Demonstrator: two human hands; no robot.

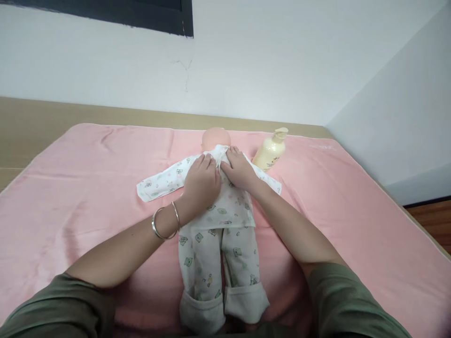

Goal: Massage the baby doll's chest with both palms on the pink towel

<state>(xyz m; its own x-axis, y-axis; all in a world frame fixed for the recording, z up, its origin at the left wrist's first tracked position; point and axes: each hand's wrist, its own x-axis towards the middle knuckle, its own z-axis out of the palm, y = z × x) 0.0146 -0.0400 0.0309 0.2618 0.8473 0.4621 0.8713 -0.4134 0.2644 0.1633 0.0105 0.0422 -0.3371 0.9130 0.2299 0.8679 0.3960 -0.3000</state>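
On the white top (225, 211), left hand (203, 180) arched, fingers together, grip unclear, right hand (242, 170) flat, thumb spread

I watch through one head-worn camera, close above the clothed doll (227, 213), facing forward and down toward the wall (264, 61).
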